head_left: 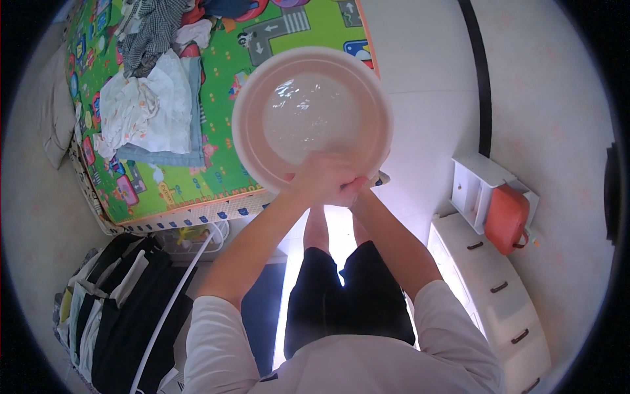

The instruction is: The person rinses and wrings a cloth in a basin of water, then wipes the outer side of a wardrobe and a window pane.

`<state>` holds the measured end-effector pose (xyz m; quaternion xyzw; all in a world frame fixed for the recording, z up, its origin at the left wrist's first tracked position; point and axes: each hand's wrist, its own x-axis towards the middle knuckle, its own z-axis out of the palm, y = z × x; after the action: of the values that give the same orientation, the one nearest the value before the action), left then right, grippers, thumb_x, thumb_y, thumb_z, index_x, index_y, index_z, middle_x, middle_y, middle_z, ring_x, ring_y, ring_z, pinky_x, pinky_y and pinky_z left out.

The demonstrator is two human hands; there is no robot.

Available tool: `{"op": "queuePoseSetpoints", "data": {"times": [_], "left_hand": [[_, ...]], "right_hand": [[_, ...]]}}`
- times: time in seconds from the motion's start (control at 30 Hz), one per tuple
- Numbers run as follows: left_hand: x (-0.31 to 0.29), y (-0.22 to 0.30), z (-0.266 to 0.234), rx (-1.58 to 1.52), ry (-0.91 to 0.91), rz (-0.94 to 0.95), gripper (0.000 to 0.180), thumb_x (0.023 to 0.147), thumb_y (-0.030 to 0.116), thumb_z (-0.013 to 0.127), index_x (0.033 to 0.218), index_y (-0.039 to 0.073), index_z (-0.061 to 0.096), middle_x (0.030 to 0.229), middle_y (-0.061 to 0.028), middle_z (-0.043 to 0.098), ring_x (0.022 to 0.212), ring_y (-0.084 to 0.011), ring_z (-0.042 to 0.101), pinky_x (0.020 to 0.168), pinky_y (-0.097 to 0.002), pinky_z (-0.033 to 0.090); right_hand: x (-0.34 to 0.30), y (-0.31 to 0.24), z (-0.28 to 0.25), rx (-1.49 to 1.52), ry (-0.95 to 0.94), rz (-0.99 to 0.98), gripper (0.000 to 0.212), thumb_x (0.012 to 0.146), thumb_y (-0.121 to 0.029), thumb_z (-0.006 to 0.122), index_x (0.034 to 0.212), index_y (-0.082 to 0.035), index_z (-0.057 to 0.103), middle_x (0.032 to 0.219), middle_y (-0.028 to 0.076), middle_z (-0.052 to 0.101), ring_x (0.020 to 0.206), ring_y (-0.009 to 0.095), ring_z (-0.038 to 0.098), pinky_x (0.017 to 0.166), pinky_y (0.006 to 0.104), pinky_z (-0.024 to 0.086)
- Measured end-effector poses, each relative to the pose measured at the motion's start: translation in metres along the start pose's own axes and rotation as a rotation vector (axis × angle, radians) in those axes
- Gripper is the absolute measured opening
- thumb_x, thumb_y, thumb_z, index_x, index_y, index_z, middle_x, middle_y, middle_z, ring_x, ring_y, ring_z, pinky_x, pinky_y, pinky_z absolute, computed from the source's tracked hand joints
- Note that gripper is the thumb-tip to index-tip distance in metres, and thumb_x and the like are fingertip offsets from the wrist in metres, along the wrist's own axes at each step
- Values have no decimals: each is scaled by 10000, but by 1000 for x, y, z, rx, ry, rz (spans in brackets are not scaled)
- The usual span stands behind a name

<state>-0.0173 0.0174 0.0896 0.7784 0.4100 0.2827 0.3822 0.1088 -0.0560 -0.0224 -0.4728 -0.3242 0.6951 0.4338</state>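
Both hands meet at the near rim of a pale pink round basin (312,118), just below the centre of the frame: the left hand (314,178) and the right hand (348,190) are clenched together on one short stretch of rim, fingers overlapping, so which hand bears the load cannot be told. The basin is held up in front of the body, its mouth facing the camera, filling the upper centre of the frame; glints on its floor suggest a shallow layer of water, though this is not certain. Risk 1: with the grip on one edge only, the far rim is unsupported, and the basin may well pivot downward and slip from the fingers. Risk 2: any liquid inside would probably run to the low side and spill. Below and to the upper left lie a colourful play mat (216,164) and a pile of clothes (154,98); a white drawer unit (489,289) with an orange container (506,218) stands at the right, well apart.
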Motion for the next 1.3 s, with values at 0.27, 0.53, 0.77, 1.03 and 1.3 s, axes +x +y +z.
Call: {"op": "queuePoseSetpoints", "data": {"times": [0.27,0.53,0.77,1.03,1.3], "left_hand": [[-7,-17,18,100,308,148,156,754,150,725,654,96,620,667,-46,597,672,-220,599,609,-366,496],[2,-19,35,-833,988,-964,525,1049,370,493,600,101,465,530,-19,460,492,-150,466,522,-308,407],[3,-44,38,-1400,1276,-1237,432,1047,349,488,677,132,427,590,7,414,530,-142,425,521,-321,400],[-10,-58,48,-1649,1264,-1254,371,1041,361,510,752,129,482,671,-5,473,665,-147,503,657,-327,490],[-2,-26,38,-1463,1258,-917,304,1012,284,576,815,53,592,796,-73,644,806,-221,647,810,-353,539]], "right_hand": [[6,-27,19,193,80,155,406,1003,-300,503,1296,-24,553,1197,98,613,1058,186,602,923,319,496],[35,-49,42,-142,447,348,222,893,-186,599,847,8,697,755,112,661,770,205,668,671,349,521],[48,-68,45,-1045,351,-364,182,813,-190,634,687,-62,664,664,102,633,595,301,624,559,406,500],[53,-68,45,-1213,246,-407,179,832,-205,627,683,-105,635,706,63,628,629,274,627,550,393,496],[45,-57,37,-946,321,-354,168,902,-194,611,1025,-79,619,955,119,598,861,288,612,752,368,506]]}}
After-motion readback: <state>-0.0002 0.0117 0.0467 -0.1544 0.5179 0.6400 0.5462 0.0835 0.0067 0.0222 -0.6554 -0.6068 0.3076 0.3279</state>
